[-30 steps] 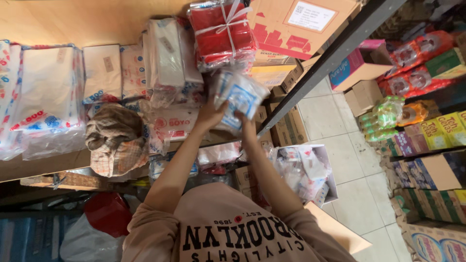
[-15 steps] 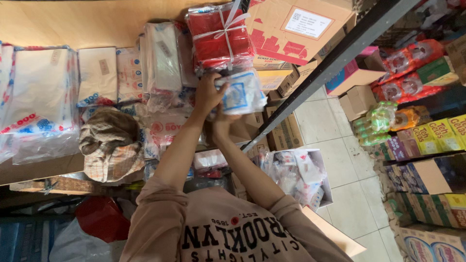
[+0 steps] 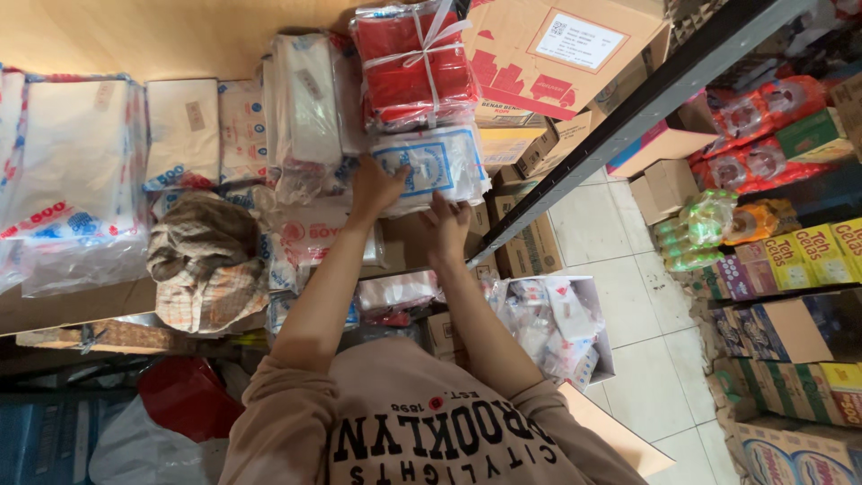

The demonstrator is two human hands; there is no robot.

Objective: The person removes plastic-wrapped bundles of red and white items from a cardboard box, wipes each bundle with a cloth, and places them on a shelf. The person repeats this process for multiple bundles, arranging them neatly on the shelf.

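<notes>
The left hand [image 3: 375, 187] is pressing flat and open against a white-and-blue plastic packet [image 3: 433, 169] at the shelf [image 3: 135, 27] front edge, beneath a red tied bundle [image 3: 415, 63]; the right hand [image 3: 446, 223] is cupping its lower edge, fingers loose. The bundle may be sitting unevenly on the packet, so it could slide off

both hands press a white-and-blue packet [image 3: 434, 167] on the shelf. the left hand [image 3: 375, 189] lies on the packet's left part, fingertips on its blue print; the right hand [image 3: 446, 222] touches its lower edge. just beyond the fingers sits a red bundle [image 3: 415, 63] tied with white string, touching the packet. a checked cloth [image 3: 205, 262] lies well left of the fingers.
</notes>
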